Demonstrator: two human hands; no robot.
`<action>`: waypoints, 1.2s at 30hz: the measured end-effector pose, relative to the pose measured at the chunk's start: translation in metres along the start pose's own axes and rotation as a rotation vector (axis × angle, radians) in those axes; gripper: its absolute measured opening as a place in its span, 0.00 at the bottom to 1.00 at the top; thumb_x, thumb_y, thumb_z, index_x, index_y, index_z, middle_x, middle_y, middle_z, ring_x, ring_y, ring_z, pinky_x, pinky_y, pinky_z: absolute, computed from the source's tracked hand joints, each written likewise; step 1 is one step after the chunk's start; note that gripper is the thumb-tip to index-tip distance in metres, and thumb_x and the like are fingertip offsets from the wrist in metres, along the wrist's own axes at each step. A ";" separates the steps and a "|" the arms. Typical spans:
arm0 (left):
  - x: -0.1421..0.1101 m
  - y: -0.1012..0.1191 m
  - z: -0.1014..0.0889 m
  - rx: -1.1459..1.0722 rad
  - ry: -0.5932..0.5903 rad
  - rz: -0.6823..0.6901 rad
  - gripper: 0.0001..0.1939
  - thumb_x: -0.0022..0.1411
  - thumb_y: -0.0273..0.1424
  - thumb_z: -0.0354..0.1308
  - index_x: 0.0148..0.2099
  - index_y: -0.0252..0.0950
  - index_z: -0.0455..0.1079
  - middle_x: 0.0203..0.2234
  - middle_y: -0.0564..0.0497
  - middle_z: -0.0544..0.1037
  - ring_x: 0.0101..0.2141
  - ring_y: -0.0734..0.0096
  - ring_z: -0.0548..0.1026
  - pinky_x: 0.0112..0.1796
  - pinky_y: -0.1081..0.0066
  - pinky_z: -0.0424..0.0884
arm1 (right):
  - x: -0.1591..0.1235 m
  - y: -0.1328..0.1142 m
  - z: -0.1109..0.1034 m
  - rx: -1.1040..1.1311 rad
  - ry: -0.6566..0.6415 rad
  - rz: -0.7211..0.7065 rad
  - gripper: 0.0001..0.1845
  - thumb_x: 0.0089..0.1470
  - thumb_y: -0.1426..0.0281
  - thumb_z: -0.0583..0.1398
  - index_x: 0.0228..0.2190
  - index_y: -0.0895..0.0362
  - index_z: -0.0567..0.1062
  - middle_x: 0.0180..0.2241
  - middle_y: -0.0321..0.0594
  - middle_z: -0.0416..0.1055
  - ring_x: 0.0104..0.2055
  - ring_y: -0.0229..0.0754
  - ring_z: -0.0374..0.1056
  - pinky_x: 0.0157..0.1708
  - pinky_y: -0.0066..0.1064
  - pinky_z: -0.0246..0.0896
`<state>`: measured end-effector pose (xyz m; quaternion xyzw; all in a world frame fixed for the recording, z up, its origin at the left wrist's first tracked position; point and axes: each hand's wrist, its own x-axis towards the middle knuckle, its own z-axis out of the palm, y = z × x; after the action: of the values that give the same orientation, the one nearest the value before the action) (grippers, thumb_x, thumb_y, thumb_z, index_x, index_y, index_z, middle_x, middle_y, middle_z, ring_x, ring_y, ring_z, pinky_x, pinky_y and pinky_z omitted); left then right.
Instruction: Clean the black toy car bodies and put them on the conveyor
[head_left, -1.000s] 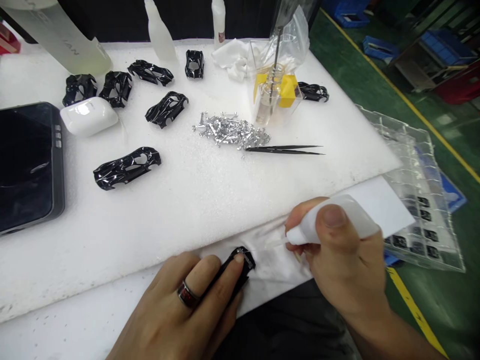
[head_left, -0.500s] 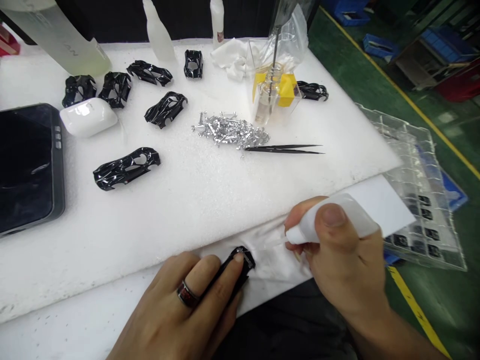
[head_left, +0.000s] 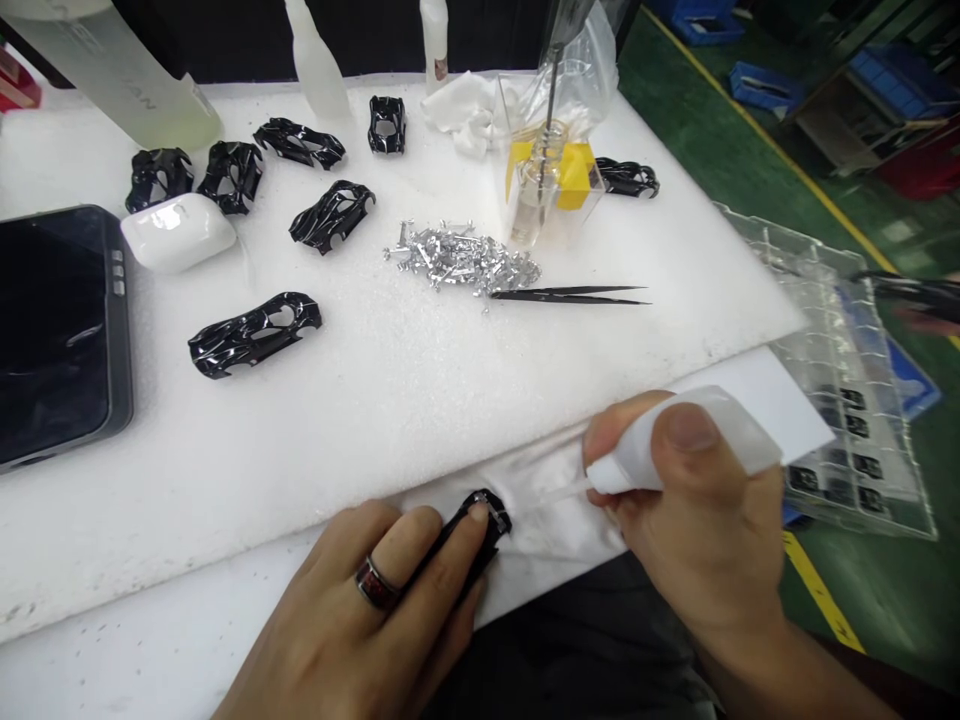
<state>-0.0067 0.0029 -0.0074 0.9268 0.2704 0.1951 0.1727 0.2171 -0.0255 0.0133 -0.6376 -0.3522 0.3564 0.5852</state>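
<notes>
My left hand (head_left: 375, 610), with a dark red ring, is closed on a small glossy black toy car body (head_left: 484, 525) and presses it onto a white cloth (head_left: 547, 500) at the near table edge. My right hand (head_left: 697, 520) grips a small white squeeze bottle (head_left: 675, 445). Its thin clear nozzle points left toward the car body, with a short gap between tip and car.
Several more black car bodies (head_left: 255, 335) lie on the white foam sheet (head_left: 375, 400). A heap of small silver parts (head_left: 461, 258) sits beside black tweezers (head_left: 570, 296). A clear jar with yellow label (head_left: 544, 185), a dark tablet (head_left: 56, 325), a white case (head_left: 178, 232) and a clear compartment tray (head_left: 840, 380) surround them.
My right hand and the bottle have drawn slightly to the right, away from the car body. The left hand has stayed in place.
</notes>
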 end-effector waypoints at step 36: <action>0.008 0.003 -0.002 -0.035 0.014 -0.001 0.22 0.68 0.23 0.60 0.63 0.29 0.68 0.39 0.46 0.75 0.37 0.67 0.70 0.35 0.66 0.75 | -0.002 0.004 0.000 0.194 0.204 -0.134 0.22 0.60 0.51 0.60 0.24 0.52 0.79 0.19 0.35 0.65 0.19 0.37 0.63 0.12 0.27 0.50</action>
<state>-0.0002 0.0054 -0.0018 0.9220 0.2686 0.2065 0.1872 0.2165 -0.0276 0.0097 -0.5861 -0.2965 0.2821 0.6993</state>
